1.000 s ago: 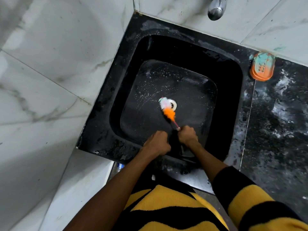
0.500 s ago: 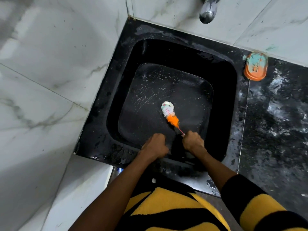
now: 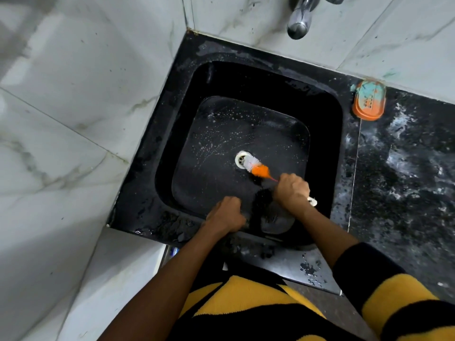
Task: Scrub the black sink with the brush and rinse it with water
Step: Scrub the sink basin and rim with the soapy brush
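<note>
I stood in a home washroom or kitchen corner. A black sink (image 3: 327,134) sat in a speckled dark counter (image 3: 403,173) against marble-look wall tiles (image 3: 81,77), with a chrome tap (image 3: 299,20) above and an orange soap dish (image 3: 368,103) beside it.

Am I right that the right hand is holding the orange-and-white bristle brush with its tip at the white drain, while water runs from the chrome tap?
Not quite: the head view shows no water coming from the chrome tap. The right hand does hold the orange-and-white bristle brush, tip at the white drain.
</note>
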The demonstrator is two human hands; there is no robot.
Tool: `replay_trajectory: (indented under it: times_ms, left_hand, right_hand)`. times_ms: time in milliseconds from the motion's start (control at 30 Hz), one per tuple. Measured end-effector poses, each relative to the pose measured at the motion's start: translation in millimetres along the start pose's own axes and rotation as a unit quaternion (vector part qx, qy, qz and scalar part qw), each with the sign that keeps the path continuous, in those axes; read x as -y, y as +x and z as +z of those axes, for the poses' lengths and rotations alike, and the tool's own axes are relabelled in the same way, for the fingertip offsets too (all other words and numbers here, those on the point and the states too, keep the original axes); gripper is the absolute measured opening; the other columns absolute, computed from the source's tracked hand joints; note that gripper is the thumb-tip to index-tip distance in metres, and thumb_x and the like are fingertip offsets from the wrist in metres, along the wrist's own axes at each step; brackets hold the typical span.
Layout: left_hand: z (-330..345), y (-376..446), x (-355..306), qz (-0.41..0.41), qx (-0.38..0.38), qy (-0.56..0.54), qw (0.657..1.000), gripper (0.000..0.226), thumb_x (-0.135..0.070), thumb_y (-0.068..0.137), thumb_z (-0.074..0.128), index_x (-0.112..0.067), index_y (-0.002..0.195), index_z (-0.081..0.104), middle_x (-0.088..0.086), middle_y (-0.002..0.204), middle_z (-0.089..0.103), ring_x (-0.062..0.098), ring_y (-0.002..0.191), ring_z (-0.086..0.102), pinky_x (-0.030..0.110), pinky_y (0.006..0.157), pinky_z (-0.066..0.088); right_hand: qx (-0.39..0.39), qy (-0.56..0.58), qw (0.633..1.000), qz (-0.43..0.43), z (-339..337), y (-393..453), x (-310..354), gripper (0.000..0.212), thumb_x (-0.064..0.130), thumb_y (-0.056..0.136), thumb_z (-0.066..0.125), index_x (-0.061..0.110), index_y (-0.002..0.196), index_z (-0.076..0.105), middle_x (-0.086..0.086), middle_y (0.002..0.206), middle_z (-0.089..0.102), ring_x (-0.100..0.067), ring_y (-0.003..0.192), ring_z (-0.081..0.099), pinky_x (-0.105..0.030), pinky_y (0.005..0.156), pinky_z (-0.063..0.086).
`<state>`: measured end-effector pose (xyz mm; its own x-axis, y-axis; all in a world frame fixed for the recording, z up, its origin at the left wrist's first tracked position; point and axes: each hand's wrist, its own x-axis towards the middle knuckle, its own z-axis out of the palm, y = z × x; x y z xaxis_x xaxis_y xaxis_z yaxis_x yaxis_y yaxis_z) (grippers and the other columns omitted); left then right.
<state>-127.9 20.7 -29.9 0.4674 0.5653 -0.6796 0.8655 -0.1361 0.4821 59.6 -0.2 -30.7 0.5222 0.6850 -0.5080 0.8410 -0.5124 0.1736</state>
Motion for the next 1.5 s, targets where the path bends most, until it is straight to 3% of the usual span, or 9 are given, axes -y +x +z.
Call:
replay_trajectory:
  times_ms: [200,367,567,767,967,1067,1200,1300,1500]
  left_hand:
    - [0.2,-1.5,-0.5,0.005,0.002,-0.002,1.0,0.024,-0.029,0.067,0.051,-0.009,0.08,0.057,0.019,0.099,0.064,0.039,0.091,0.064,0.045,0.079,0.056]
    - [-2.0,-2.8,-2.3,-0.001,0.011,0.019,1.0,0.012,-0.019,0.072,0.051,-0.008,0.075,0.051,0.015,0.091,0.058,0.033,0.079,0.057,0.039,0.069,0.05]
    - [-1.4,-3.6,-3.9,-0.001,0.007,0.03,1.0,0.029,-0.027,0.07,0.052,-0.008,0.089,0.061,0.017,0.104,0.064,0.038,0.094,0.063,0.042,0.078,0.055]
    - [-3.8,-5.0,-6.9,0.001,0.021,0.027,0.999,0.024,-0.026,0.068,0.049,-0.008,0.083,0.057,0.016,0.096,0.062,0.036,0.085,0.061,0.043,0.074,0.055]
    - [-1.1,3.6,-0.7,0.001,-0.008,-0.11,0.994,0.029,-0.024,0.073,0.057,-0.014,0.095,0.074,0.009,0.098,0.074,0.025,0.096,0.068,0.032,0.081,0.055]
    - [-10.6,2.4,-7.6,-0.035,0.015,-0.285,0.958,0.032,-0.007,0.087,0.054,-0.011,0.118,0.062,0.009,0.091,0.07,0.02,0.08,0.066,0.026,0.072,0.052]
    - [-20.2,-1.5,-8.3,-0.057,0.077,-0.436,0.895,0.042,-0.009,0.096,0.049,-0.029,0.131,0.038,0.012,0.105,0.068,0.027,0.08,0.072,0.035,0.063,0.058]
    - [-25.7,-8.0,-16.9,-0.047,0.048,-0.435,0.898,0.045,0.0,0.095,0.042,-0.031,0.127,0.035,0.012,0.101,0.067,0.025,0.072,0.069,0.034,0.057,0.059]
    - [-32.8,-7.9,-17.6,-0.058,-0.086,-0.399,0.911,0.023,-0.001,0.091,0.048,-0.01,0.108,0.06,0.013,0.082,0.07,0.01,0.045,0.049,0.022,0.039,0.035]
  right_hand:
    - [0.012,-0.008,0.996,-0.09,4.5,-28.1,20.2,0.03,0.02,0.097,0.042,0.015,0.121,0.059,-0.008,0.125,0.06,-0.027,0.115,0.06,-0.035,0.09,0.049]
    - [0.009,0.052,0.998,0.037,-1.9,-12.1,-18.6,0.03,0.022,0.095,0.045,0.013,0.12,0.059,-0.009,0.123,0.061,-0.028,0.115,0.06,-0.036,0.088,0.05]
    - [0.056,0.111,0.991,-0.041,12.8,-30.6,26.6,0.03,0.023,0.097,0.044,0.011,0.122,0.055,-0.013,0.127,0.056,-0.03,0.12,0.056,-0.037,0.094,0.047]
    - [0.054,0.236,0.965,0.103,22.4,-19.2,9.9,0.036,0.029,0.094,0.051,0.008,0.123,0.055,-0.016,0.129,0.056,-0.034,0.12,0.055,-0.038,0.097,0.045]
    - [0.153,0.465,0.864,0.113,43.5,-33.1,55.2,0.028,0.027,0.079,0.059,0.002,0.089,0.067,-0.021,0.086,0.064,-0.031,0.084,0.065,-0.04,0.075,0.054]
    - [0.149,0.623,0.751,0.16,33.7,-38.3,69.7,0.018,0.014,0.076,0.053,0.003,0.066,0.064,-0.016,0.063,0.062,-0.031,0.06,0.065,-0.038,0.055,0.056]
    - [0.174,0.753,0.605,0.192,13.9,-34.8,74.9,0.016,0.002,0.083,0.052,0.0,0.086,0.068,-0.016,0.07,0.064,-0.029,0.063,0.062,-0.035,0.053,0.051]
    - [0.165,0.763,0.59,0.206,3.0,-32.8,80.5,0.009,0.003,0.08,0.062,0.0,0.086,0.068,-0.016,0.069,0.066,-0.029,0.059,0.063,-0.033,0.048,0.051]
    - [0.167,0.719,0.654,0.165,-14.0,-31.1,83.3,0.008,-0.008,0.071,0.063,-0.004,0.077,0.068,-0.009,0.046,0.053,-0.018,0.037,0.05,-0.023,0.042,0.043]
